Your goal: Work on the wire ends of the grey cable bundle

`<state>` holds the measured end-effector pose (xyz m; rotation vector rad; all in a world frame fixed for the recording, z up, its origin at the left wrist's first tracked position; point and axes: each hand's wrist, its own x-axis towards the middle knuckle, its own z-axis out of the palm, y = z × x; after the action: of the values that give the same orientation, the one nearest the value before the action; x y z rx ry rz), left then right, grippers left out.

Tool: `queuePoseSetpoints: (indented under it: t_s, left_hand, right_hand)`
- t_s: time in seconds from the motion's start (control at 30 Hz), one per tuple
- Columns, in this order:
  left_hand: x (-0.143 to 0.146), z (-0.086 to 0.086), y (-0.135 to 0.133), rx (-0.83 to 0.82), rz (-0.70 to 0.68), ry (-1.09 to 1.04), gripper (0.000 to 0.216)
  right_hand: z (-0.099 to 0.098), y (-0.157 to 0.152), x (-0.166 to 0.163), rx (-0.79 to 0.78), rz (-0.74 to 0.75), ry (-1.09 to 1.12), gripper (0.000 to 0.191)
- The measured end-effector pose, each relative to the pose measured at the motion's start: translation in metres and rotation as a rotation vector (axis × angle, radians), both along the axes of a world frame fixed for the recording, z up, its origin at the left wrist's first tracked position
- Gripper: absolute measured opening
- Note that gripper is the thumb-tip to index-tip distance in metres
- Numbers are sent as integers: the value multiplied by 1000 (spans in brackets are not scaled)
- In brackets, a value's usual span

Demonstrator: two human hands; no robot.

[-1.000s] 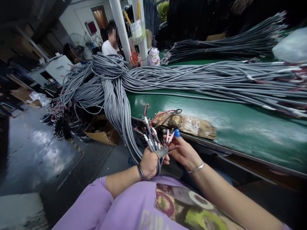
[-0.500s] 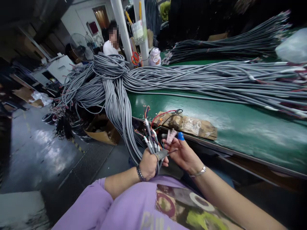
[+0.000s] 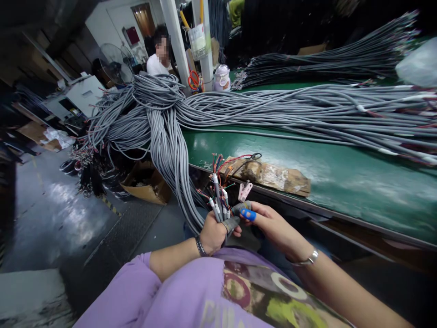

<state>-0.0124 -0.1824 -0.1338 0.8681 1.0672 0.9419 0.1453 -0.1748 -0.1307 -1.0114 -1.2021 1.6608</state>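
I see the left hand (image 3: 212,234) clenched around gray cables (image 3: 218,212), ends upright for reach, while the right hand (image 3: 273,225) seemingly pinches a small pink clip (image 3: 245,191).

Green workbench (image 3: 341,173) along right side; white pillar (image 3: 174,41) at its far end. Left of pillar, standing fan (image 3: 111,57), white wall (image 3: 112,20) with brown door (image 3: 144,20). Below bench's left end, cardboard box (image 3: 145,187) on dark glossy floor (image 3: 51,209); dim light

Grey cables (image 3: 218,207), green table (image 3: 341,173)
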Motion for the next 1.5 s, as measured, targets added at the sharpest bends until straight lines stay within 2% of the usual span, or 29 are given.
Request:
queuePoseSetpoints:
  t_s: [0.13, 0.3, 0.53, 0.6, 0.7, 0.83, 0.93, 1.0, 1.17, 1.27, 1.4, 1.5]
  left_hand:
    - [-1, -2, 0, 5, 18, -11, 51]
    - [0, -5, 1, -7, 20, 7, 48]
    - [-6, -2, 3, -17, -238, 94, 43]
    - [-8, -1, 4, -28, -258, 102, 44]
    - [-7, 1, 5, -31, -170, 75, 48]
    - [-2, 3, 7, -35, -26, 25, 51]
    - [0, 2, 8, 4, -25, 44, 51]
    - [-1, 2, 7, 16, -71, 50, 51]
    - [-8, 0, 4, 15, -234, 59, 47]
    - [-12, -3, 3, 21, -165, 28, 45]
    - [-13, -3, 4, -15, -1, -35, 41]
    - [-12, 0, 6, -26, 70, -74, 41]
  right_hand:
    - [1, 5, 9, 23, -15, -33, 55]
    - [5, 1, 1, 68, -31, -93, 41]
    - [7, -4, -9, 112, 19, -85, 37]
    - [3, -3, -5, 105, 34, -101, 37]
    - [-6, -2, 5, 85, -18, -99, 39]
    - [-13, -6, 9, -9, -131, -52, 52]
    - [-12, -12, 1, -26, -206, -72, 47]
    - [-9, -15, -7, -11, -234, -37, 43]
    - [-6, -12, -20, -25, -53, 88, 36]
    - [-5, -8, -24, -9, -56, 86, 35]
    - [-2, -6, -24, 9, -178, -2, 37]
    - [-4, -9, -19, 29, -237, -81, 39]
